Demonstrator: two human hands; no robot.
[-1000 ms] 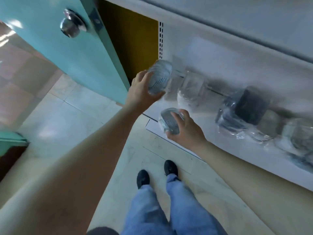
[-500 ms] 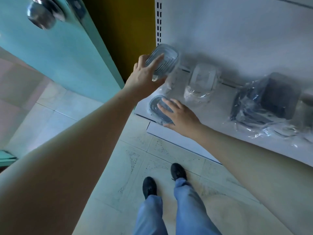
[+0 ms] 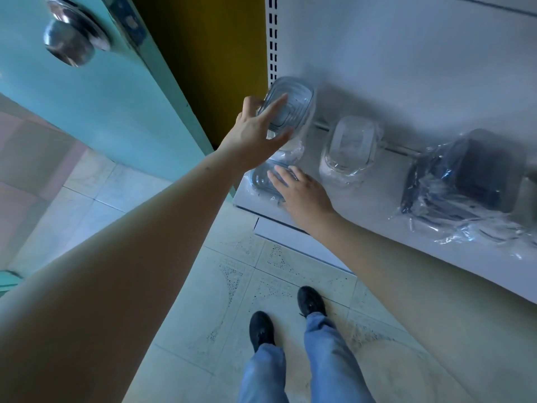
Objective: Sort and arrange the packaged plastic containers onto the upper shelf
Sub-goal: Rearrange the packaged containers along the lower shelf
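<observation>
left hand [image 3: 255, 132] grips a wrapped clear container [image 3: 286, 107] at the far left end of the white shelf [image 3: 406, 205], fingers spread over its ribbed face, container tilted up against the back panel. right hand [image 3: 302, 190] lies flat, fingers straight, pressing a second wrapped container [image 3: 263, 180] at the shelf's front left corner. a third clear container [image 3: 350, 149] sits just right, then a dark wrapped pack [image 3: 465, 175].

teal door [image 3: 96, 91], white shelf [image 3: 377, 205], clear containers [image 3: 350, 146]
</observation>
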